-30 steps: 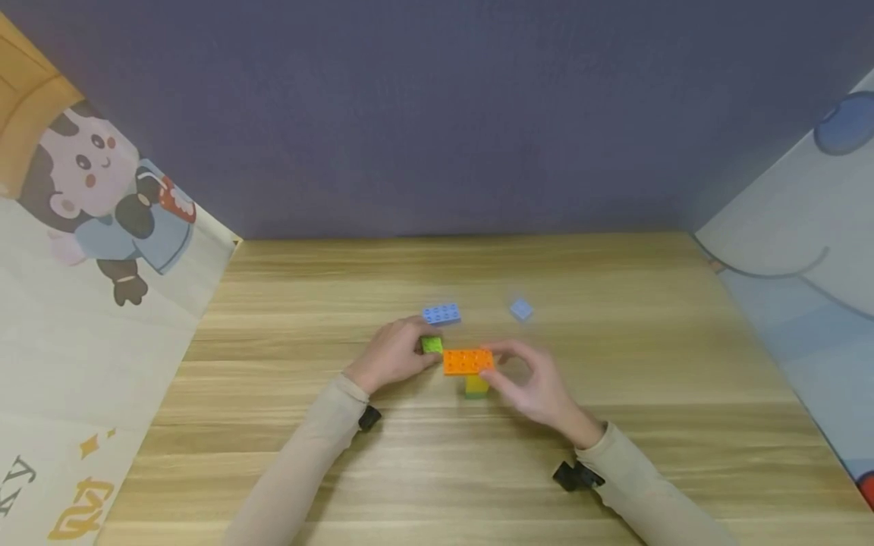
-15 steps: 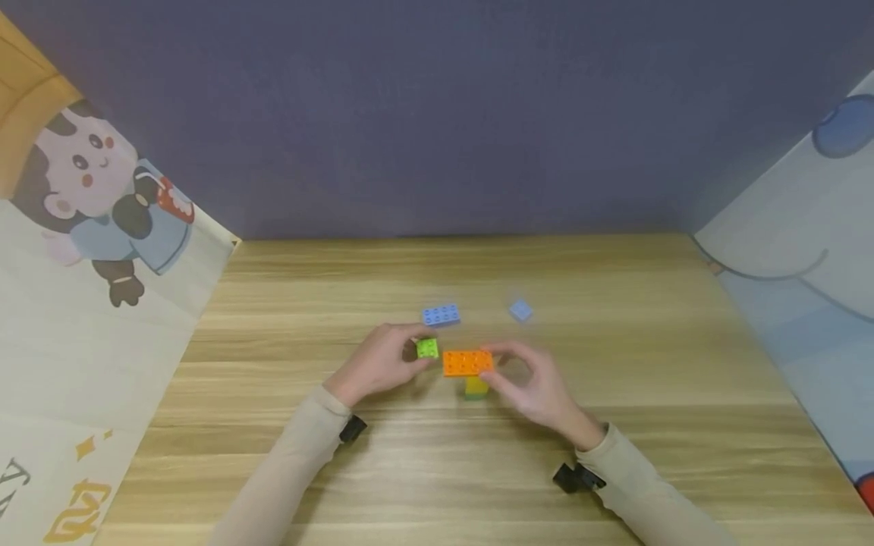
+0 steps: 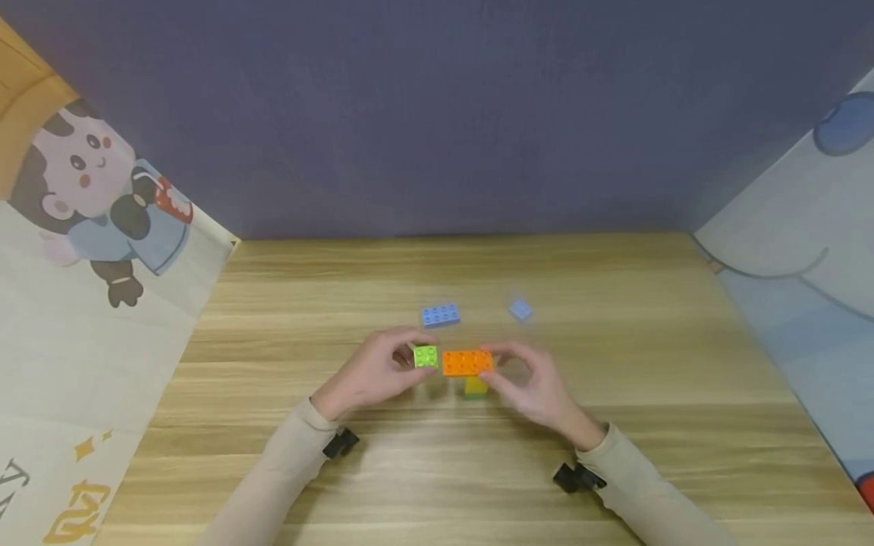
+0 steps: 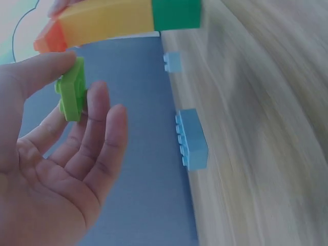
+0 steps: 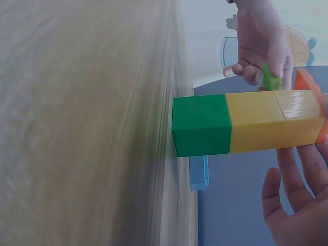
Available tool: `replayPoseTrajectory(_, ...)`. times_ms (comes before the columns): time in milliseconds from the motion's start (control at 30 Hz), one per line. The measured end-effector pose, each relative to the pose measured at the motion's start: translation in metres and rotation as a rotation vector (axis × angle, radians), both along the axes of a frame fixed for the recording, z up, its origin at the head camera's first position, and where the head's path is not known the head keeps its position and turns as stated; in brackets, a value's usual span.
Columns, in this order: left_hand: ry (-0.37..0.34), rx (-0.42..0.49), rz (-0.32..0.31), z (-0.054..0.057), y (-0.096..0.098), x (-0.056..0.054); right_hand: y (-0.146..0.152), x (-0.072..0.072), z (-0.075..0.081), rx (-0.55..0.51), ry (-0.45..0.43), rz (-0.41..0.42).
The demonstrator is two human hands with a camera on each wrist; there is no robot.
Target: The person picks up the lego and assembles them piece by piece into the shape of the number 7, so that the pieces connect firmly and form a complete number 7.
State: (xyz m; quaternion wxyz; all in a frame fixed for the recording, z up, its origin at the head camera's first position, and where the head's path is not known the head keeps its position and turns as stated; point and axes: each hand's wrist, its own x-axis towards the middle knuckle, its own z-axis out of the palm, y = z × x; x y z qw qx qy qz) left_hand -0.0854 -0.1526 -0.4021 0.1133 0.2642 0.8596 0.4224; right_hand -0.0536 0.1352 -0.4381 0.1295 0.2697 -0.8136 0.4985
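My left hand (image 3: 369,371) pinches a small lime green brick (image 3: 425,356) between thumb and fingers, up off the table with its studs toward the head camera. Just to its right, my right hand (image 3: 537,387) holds the right end of a flat orange brick (image 3: 463,362) between thumb and fingertip. The orange brick caps an upright stack: two yellow blocks (image 5: 266,120) above a dark green block (image 5: 201,125) at the table. In the head view the orange brick hides most of this stack. A narrow gap shows between the lime green and orange bricks.
Behind the hands lie a long blue brick (image 3: 440,315) with two rows of studs and, farther right, a small light blue brick (image 3: 520,309). The wooden table (image 3: 580,273) ends at a dark blue wall (image 3: 437,121); printed panels flank both sides.
My left hand has drawn back toward me and slightly left, lifting the lime green brick off its spot near the long blue brick. My right hand and the orange-topped stack stay in place.
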Motion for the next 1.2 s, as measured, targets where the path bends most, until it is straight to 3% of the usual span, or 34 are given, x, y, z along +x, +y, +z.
replayPoseTrajectory(433, -0.127, 0.139, -0.025, 0.004, -0.005, 0.009, -0.002, 0.004, 0.000, 0.008, -0.004, -0.008)
replayPoseTrajectory(900, -0.159, 0.181, -0.020, 0.005, -0.004, 0.019, -0.004, 0.010, -0.001, 0.001, -0.011, -0.010)
replayPoseTrajectory(1200, -0.279, 0.305, 0.012, 0.003, -0.001, 0.024, -0.005, 0.014, 0.000, 0.005, 0.000, -0.020)
